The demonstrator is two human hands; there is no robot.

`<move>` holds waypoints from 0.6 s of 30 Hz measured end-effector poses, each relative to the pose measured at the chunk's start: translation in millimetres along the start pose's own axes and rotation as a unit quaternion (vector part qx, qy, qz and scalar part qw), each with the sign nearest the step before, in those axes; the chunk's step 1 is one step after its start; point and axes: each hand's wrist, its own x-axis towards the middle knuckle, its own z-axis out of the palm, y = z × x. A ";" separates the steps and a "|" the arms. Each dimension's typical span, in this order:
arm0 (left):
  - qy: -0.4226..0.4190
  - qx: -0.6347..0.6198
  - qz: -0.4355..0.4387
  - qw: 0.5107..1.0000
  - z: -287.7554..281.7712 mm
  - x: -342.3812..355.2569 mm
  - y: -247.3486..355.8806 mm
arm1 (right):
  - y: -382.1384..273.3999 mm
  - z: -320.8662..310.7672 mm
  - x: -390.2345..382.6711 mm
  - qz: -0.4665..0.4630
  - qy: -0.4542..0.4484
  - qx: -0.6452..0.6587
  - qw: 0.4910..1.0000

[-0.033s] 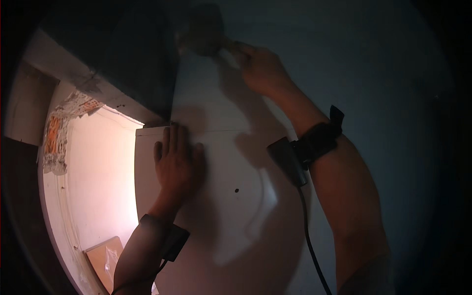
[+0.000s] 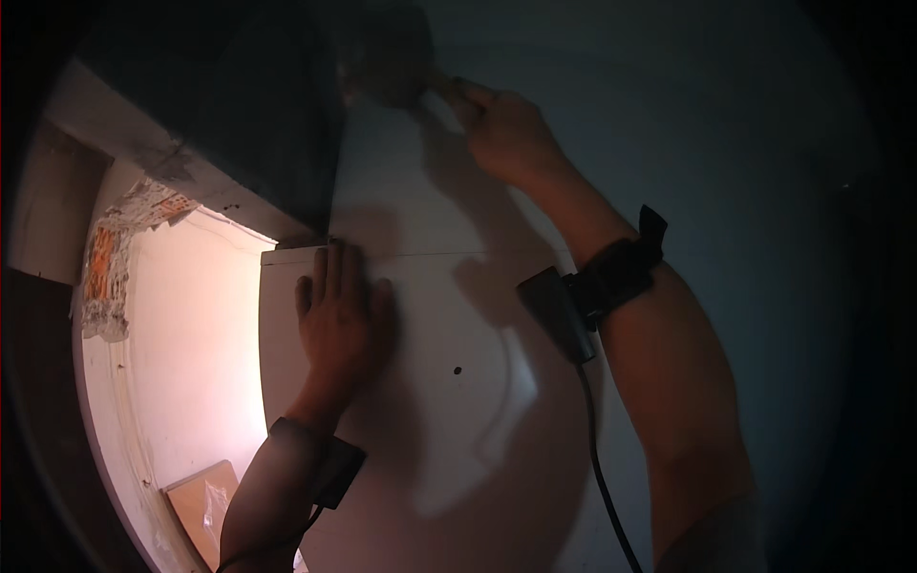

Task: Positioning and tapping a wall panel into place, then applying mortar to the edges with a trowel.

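Raised at the upper middle, my right hand (image 2: 506, 134) is closed on the handle of a tool with a broad, dim head (image 2: 392, 57); its exact kind is too dark to tell. The head is up beside a dark overhead block (image 2: 220, 95). My left hand (image 2: 339, 325) lies open against a white panel (image 2: 458, 420), fingertips near its upper seam. The panel has a small dark hole (image 2: 458, 371) and carries shadows of my arms. Both forearms wear black strapped devices (image 2: 559, 310) with cables.
At the left, past the panel's edge, is a brightly lit opening (image 2: 191, 353) with broken brick and plaster (image 2: 110, 286) around its upper corner. A brown board (image 2: 191, 501) with clear plastic on it leans low inside. The dim white surface (image 2: 735, 191) continues to the right.
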 end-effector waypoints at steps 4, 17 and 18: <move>0.004 0.005 0.005 1.000 -3.0 2.0 2.0 | 2.4 -9.6 -5.0 0.079 -0.026 -0.020 0.996; 0.010 0.013 0.005 1.000 -0.9 -1.4 -3.4 | 29.2 -30.4 10.1 0.082 -0.035 0.006 0.996; 0.012 0.007 0.005 1.000 -0.4 -1.6 -3.5 | 24.8 -35.5 10.5 0.081 -0.037 0.007 0.996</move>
